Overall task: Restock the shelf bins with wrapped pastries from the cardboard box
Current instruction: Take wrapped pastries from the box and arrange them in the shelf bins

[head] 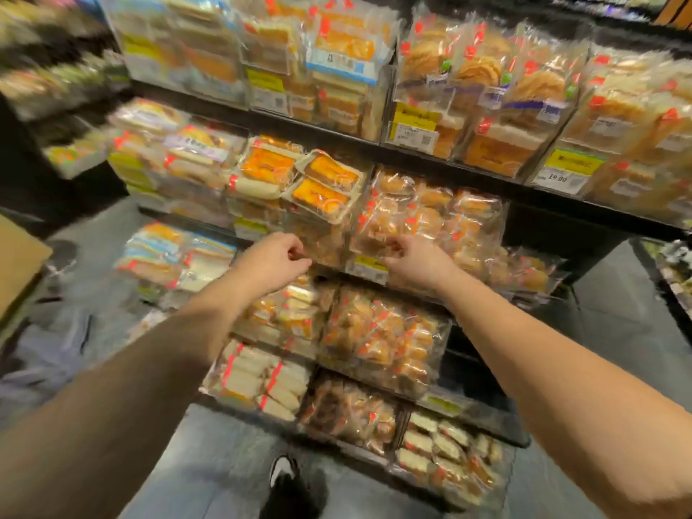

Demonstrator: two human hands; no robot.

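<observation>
Reaching: our two hands are at one clear bin point(427, 219) on the middle shelf
Pastries point(397, 215): many golden buns in clear wrap, piled inside; uncountable
Left hand point(275, 262): curled, holding nothing
Right hand point(415, 262): fingers at wrappers; grip unclear
Box point(18, 256): one, far left

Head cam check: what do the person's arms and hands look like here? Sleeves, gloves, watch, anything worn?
Both forearms are bare right to the frame edge, with no sleeve in view. The left hand and right hand wear no gloves, and no watch, bracelet or ring shows at either wrist, though motion blur could hide small items. Lower down, light blue jeans and a black-and-white shoe are visible.
</observation>
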